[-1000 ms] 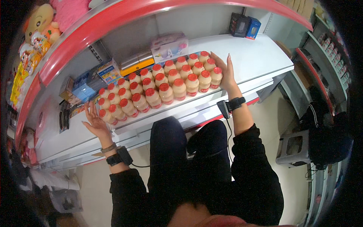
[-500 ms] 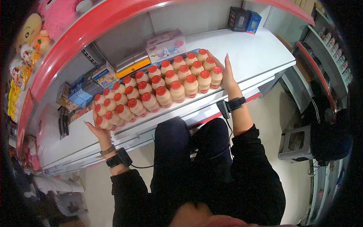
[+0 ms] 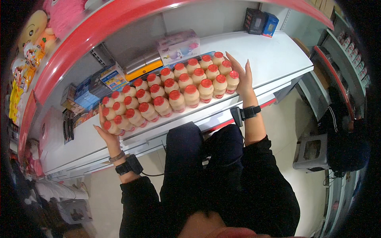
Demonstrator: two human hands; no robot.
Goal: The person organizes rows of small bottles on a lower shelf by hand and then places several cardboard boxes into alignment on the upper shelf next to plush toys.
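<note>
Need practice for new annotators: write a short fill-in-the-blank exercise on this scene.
1. The bottles have ____ caps.
2. They stand in ____ long rows.
3. The left hand is at their left end, the right hand at their ____ end.
4. The shelf beneath is ____.

Missing words: red; three; right; white.

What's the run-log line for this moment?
bottles: rows, red caps up | left hand: open, at left end | right hand: open, at right end | shelf: white, under bottles
</note>
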